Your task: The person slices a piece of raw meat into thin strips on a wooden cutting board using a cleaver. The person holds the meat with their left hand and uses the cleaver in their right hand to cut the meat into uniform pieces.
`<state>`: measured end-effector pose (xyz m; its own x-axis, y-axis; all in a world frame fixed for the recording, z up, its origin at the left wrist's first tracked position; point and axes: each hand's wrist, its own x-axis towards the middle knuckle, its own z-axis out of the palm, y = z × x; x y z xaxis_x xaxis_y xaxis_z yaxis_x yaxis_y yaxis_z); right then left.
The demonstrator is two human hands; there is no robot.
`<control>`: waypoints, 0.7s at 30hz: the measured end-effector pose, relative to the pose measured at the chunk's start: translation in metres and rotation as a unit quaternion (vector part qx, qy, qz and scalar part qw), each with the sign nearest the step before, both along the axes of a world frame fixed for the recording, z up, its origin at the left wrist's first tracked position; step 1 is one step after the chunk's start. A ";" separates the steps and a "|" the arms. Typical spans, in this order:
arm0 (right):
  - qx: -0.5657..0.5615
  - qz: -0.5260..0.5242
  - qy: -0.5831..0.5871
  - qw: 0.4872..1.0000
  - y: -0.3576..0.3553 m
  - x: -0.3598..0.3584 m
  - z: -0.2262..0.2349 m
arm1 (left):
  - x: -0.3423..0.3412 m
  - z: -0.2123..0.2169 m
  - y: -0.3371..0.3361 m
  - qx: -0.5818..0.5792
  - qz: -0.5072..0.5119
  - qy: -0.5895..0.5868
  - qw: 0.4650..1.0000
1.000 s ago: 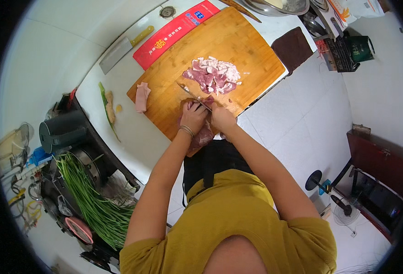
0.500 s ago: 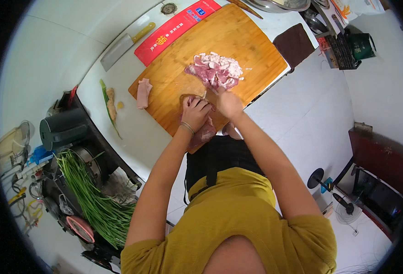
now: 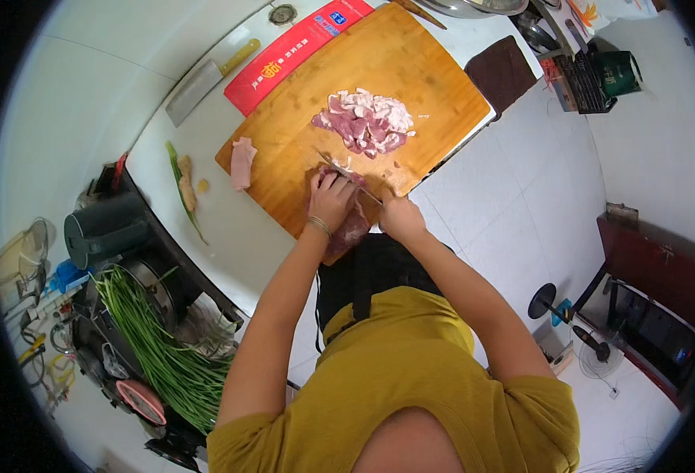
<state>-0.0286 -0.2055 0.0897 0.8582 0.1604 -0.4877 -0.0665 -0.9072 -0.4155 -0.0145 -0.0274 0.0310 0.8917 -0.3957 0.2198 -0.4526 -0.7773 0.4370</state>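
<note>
A bamboo cutting board [image 3: 288, 150] lies on the white counter. My left hand [image 3: 332, 199] presses down on a piece of raw meat [image 3: 353, 229] near the board's close edge, its fingers curled over it. In my right hand [image 3: 401, 218] is a knife [image 3: 353, 180], gripped by the handle. The blade slants up and left across the meat's far end, right by my left fingertips. Beyond it rests a heap of sliced meat [image 3: 367, 122], pink with white fat. A pale pink strip of meat or skin [image 3: 243, 163] lies at the board's left corner.
A cleaver [image 3: 206, 83] with a yellow handle and a long red box [image 3: 296, 55] lie behind the board. Ginger [image 3: 187, 183] and a green onion stalk [image 3: 176, 163] are on the counter at left. Long green leafy stalks [image 3: 158, 347] fill the lower left. A dark cloth [image 3: 501, 75] sits at right.
My right hand has come back toward me with the knife, from beside the sliced heap to the meat under my left hand. The left hand keeps its hold.
</note>
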 end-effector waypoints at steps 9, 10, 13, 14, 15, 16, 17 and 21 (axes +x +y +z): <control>-0.018 -0.013 0.087 0.996 -0.009 -0.009 0.001 | 0.001 -0.008 0.004 0.008 -0.010 0.009 1.000; -0.013 -0.013 0.075 0.997 -0.004 -0.006 0.000 | 0.001 -0.008 0.002 0.002 -0.006 0.014 1.000; -0.002 -0.042 0.009 0.999 0.024 0.013 -0.025 | 0.000 -0.008 0.001 -0.010 0.003 0.027 1.000; -0.012 -0.024 0.015 1.000 0.031 0.023 -0.034 | 0.000 -0.011 0.000 -0.012 0.007 0.032 0.999; -0.021 -0.004 0.020 1.000 0.036 0.030 -0.037 | 0.001 -0.012 0.001 -0.014 0.012 0.037 0.999; 0.008 -0.021 0.023 0.999 0.032 0.026 -0.029 | 0.001 -0.012 0.002 -0.008 0.007 0.025 1.000; 0.007 -0.024 0.038 0.999 0.021 0.015 -0.025 | 0.000 -0.011 0.002 -0.003 0.002 0.013 1.000; -0.012 -0.035 0.077 0.996 -0.004 -0.006 -0.018 | 0.004 -0.011 0.002 0.013 -0.007 -0.002 1.000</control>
